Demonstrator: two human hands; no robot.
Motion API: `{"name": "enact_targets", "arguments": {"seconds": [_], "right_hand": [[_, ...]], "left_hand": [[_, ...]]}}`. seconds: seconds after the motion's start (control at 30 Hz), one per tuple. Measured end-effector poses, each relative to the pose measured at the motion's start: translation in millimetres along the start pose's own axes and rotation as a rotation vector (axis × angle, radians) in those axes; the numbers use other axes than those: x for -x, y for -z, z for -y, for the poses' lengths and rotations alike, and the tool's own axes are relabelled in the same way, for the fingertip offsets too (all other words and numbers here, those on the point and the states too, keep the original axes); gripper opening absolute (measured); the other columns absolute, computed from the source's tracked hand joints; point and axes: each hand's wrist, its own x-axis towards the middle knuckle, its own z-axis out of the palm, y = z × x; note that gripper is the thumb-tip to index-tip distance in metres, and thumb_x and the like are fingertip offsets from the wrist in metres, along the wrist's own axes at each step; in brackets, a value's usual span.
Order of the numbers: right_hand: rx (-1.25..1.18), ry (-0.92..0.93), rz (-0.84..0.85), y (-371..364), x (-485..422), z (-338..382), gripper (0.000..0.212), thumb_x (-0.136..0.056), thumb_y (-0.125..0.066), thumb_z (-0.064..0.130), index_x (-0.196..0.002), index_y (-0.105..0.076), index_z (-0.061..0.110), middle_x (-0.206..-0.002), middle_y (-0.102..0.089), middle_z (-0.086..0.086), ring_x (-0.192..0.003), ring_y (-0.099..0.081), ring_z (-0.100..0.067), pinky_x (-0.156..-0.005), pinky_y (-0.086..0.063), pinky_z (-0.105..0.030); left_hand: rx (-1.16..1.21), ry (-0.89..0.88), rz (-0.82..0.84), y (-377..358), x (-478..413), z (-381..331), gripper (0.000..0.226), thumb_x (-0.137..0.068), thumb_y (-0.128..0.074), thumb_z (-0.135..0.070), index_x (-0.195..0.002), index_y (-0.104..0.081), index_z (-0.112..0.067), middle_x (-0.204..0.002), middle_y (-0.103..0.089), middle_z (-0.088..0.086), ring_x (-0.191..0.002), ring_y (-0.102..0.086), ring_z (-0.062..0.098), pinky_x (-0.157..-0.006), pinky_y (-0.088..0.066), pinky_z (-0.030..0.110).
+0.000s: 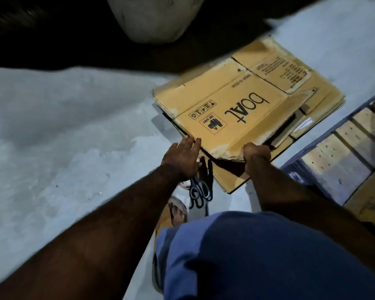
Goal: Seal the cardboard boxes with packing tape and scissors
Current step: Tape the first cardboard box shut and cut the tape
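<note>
Cardboard, flattened: the top box [236, 111], printed "boat", lies on a stack [227, 180] of other flat sheets on the grey concrete floor [74, 126], its near edge raised a little, probably to peel it off the pile for opening before any taping. Right hand [256, 152] curls its fingers round that near edge; left hand [182, 161] is spread, fingers straight, touching the near-left corner, seemingly to steady it. Scissors [200, 191] lie on the floor just beneath the left wrist, within reach; no tape roll clearly seen.

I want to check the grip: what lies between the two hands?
In the head view, only the worn near edge of the box lies between the left hand and the right hand.
</note>
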Motion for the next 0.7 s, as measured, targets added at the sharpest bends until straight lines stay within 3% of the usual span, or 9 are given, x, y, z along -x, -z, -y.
{"name": "enact_targets", "arguments": {"seconds": [0.13,0.27,0.4,0.57,0.7], "right_hand": [[0.133,0.178,-0.081,9.2,69.1,79.0,0.040,-0.094,-0.062,0.013,-0.130,-0.058,-0.006,-0.130,-0.065,-0.017,-0.114,-0.066,-0.035,-0.080,-0.054,-0.037],[0.248,0.356,-0.173,21.8,155.1,149.2,0.036,-0.095,-0.062,0.019,-0.125,-0.062,0.000,-0.118,-0.068,-0.009,-0.110,-0.068,-0.029,-0.069,-0.045,-0.027],[0.214,0.521,-0.104,20.2,246.3,183.6,0.037,-0.093,-0.065,0.024,-0.125,-0.064,0.004,-0.127,-0.068,-0.011,-0.116,-0.066,-0.030,-0.080,-0.051,-0.031],[0.265,0.658,0.001,-9.6,356.2,169.2,0.037,-0.086,-0.069,0.029,-0.117,-0.068,0.008,-0.120,-0.071,-0.014,-0.110,-0.068,-0.036,-0.085,-0.057,-0.039],[0.349,0.718,0.093,-28.0,414.1,128.0,0.034,-0.088,-0.066,0.025,-0.117,-0.067,0.007,-0.121,-0.069,-0.016,-0.112,-0.066,-0.039,-0.088,-0.055,-0.042]], "left_hand": [[0.002,0.098,-0.057,42.0,41.8,21.9,0.083,-0.101,-0.049,-0.047,-0.162,-0.003,-0.012,-0.168,-0.011,0.017,-0.154,-0.014,0.033,-0.121,-0.026,0.046],[0.044,0.205,-0.141,92.9,93.6,28.2,0.082,-0.101,-0.050,-0.048,-0.162,-0.006,-0.015,-0.168,-0.013,0.015,-0.153,-0.018,0.032,-0.117,-0.029,0.043],[0.123,0.273,-0.201,137.5,151.5,32.7,0.083,-0.100,-0.050,-0.049,-0.162,-0.005,-0.018,-0.169,-0.010,0.011,-0.153,-0.020,0.029,-0.116,-0.032,0.044],[0.505,0.304,-0.275,169.2,236.0,47.9,0.079,-0.102,-0.046,-0.055,-0.162,-0.011,-0.018,-0.167,-0.020,0.010,-0.151,-0.027,0.027,-0.119,-0.027,0.037],[0.909,0.410,-0.337,165.7,308.3,61.4,0.072,-0.099,-0.035,-0.069,-0.159,-0.026,-0.031,-0.163,-0.034,0.002,-0.149,-0.034,0.025,-0.119,-0.028,0.038]]}}
